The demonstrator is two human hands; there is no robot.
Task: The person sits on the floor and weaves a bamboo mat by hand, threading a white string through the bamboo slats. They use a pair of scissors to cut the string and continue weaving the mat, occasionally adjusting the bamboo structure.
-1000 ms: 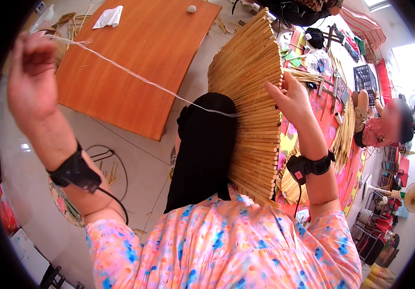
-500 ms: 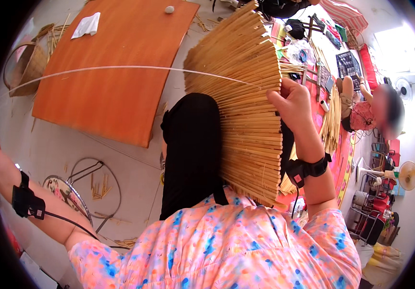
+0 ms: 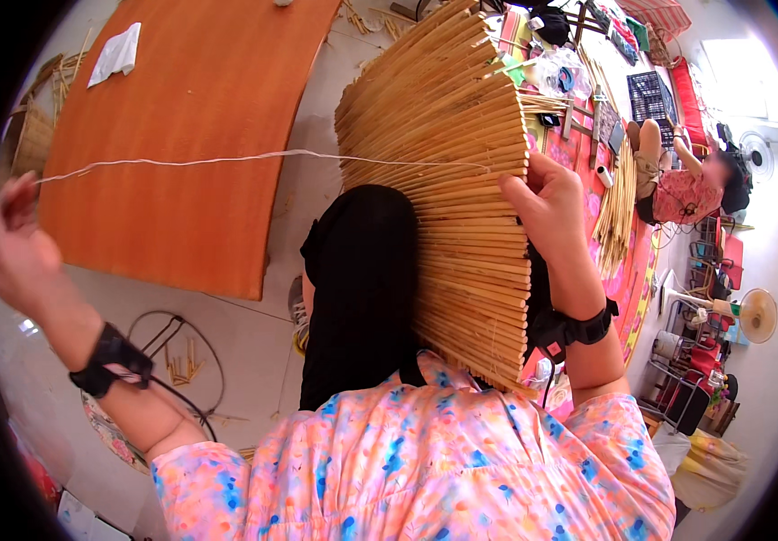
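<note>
A mat of thin straw-coloured sticks [image 3: 474, 243] stitched side by side lies across my lap, next to my black-trousered knee [image 3: 362, 279]. My right hand [image 3: 553, 203] is closed on its right edge, thumb on top and fingers curled. From the mat near that thumb, a thin white cord [image 3: 226, 160] runs left, sagging a little in waves. My left hand [image 3: 23, 248], somewhat blurred, is out at the far left with the cord's other end at its fingertips. The fingers seem pinched on it.
An orange-brown tabletop [image 3: 190, 108] with a white cloth [image 3: 116, 56] stands ahead on the left. A round-framed stool [image 3: 177, 361] and stick offcuts are on the floor. At right, a pink mat [image 3: 587, 225] holds stick bundles [image 3: 619, 212], near another seated person [image 3: 682, 191] and a fan [image 3: 758, 316].
My left hand has come in from the left rim, and the cord has gone from taut to slightly slack. My right hand stays on the mat's edge. The view has shifted slightly.
</note>
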